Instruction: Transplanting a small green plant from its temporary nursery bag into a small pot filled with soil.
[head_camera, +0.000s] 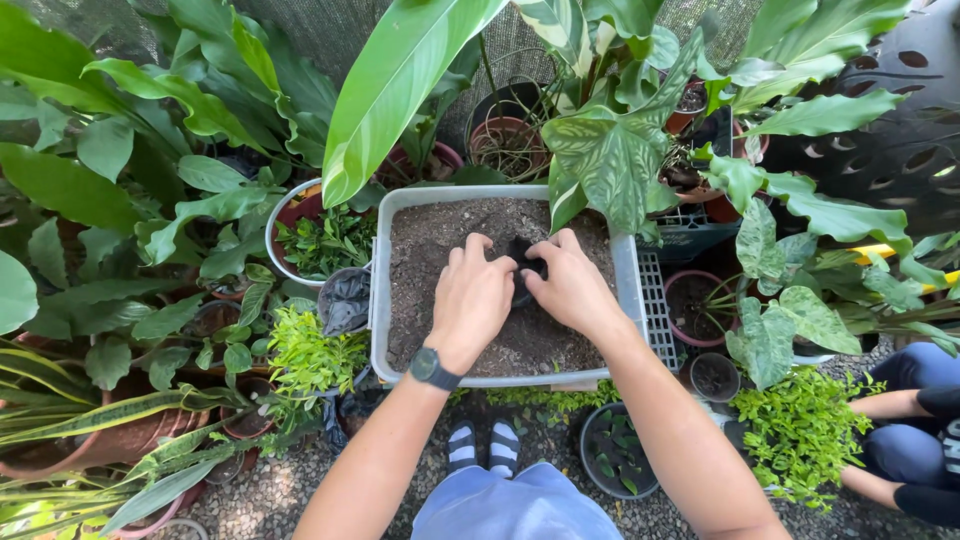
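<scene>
Black nursery bag (527, 262) gripped at its rim by left hand (472, 297) and right hand (572, 285), fingers closed, over soil in clear plastic tub (628, 290).

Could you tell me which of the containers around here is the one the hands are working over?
It is the clear rectangular plastic tub filled with dark soil. Both the left hand and right hand are over it; the surrounding containers are round pots.

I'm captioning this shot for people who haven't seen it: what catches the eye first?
Dead centre, a clear plastic tub of dark soil, with the left hand and right hand meeting over a small black pot above it. A huge glossy green leaf arches over the tub from the top, amid crowded potted plants.
</scene>
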